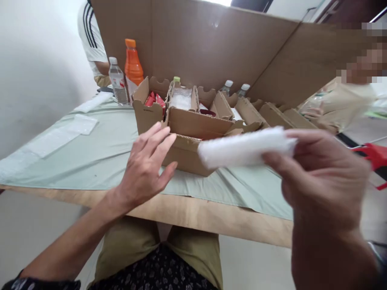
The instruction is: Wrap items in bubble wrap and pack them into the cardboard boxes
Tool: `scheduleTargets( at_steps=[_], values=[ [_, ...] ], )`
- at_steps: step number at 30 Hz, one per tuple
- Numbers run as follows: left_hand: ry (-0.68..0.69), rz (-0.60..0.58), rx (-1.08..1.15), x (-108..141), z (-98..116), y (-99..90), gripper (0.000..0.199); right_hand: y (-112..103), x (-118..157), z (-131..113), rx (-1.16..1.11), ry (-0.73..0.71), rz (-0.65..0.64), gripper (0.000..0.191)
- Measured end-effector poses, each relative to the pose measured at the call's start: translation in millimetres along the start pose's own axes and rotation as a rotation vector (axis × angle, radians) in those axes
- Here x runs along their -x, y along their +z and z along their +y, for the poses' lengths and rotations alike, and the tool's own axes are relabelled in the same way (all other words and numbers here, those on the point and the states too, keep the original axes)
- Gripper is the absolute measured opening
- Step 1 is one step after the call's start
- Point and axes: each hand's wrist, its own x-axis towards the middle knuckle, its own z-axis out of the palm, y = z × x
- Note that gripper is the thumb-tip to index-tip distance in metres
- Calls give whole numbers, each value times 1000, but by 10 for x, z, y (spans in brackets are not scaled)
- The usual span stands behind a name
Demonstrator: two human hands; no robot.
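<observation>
My right hand (328, 177) is closed round one end of a white wrapped bundle (238, 150), held level above the table's front edge. The bundle is blurred; it looks like rolled bubble wrap, and I cannot make out anything inside. My left hand (146, 163) has its fingers stretched out, with nothing in it. Its fingertips are by the left end of a low cardboard box (186, 157); whether they touch it I cannot tell. Behind stands a row of open cardboard bins (148, 117). Red items (155, 100) lie in the leftmost, and a clear plastic-wrapped stack (181, 98) fills its neighbour.
An orange bottle (133, 64) and a clear water bottle (117, 84) stand at back left. Flat plastic sheets (57, 139) lie on the green cloth (102, 161). A tall cardboard panel (196, 48) rises behind the bins. One person's sleeve (90, 36) shows left; another person is at right.
</observation>
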Motion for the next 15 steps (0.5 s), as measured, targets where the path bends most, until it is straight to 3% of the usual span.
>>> scheduleTargets(
  at_steps=[2, 4, 9, 12, 15],
  values=[
    [30, -16, -31, -205, -78, 166, 46, -29, -286, 101, 77, -89, 119, 24],
    [59, -10, -55, -263, -113, 301, 32, -1, -523, 259, 183, -103, 81, 22],
    [90, 58, -38, -48, -87, 411, 23, 156, -825, 650, 659, 6, -269, 19],
    [71, 47, -11, 24, -87, 401, 28, 296, -874, 780, 971, -73, -447, 31],
    [70, 36, -3, 7, -106, 404, 29, 501, -876, 857, 1071, -178, -645, 38]
  ],
)
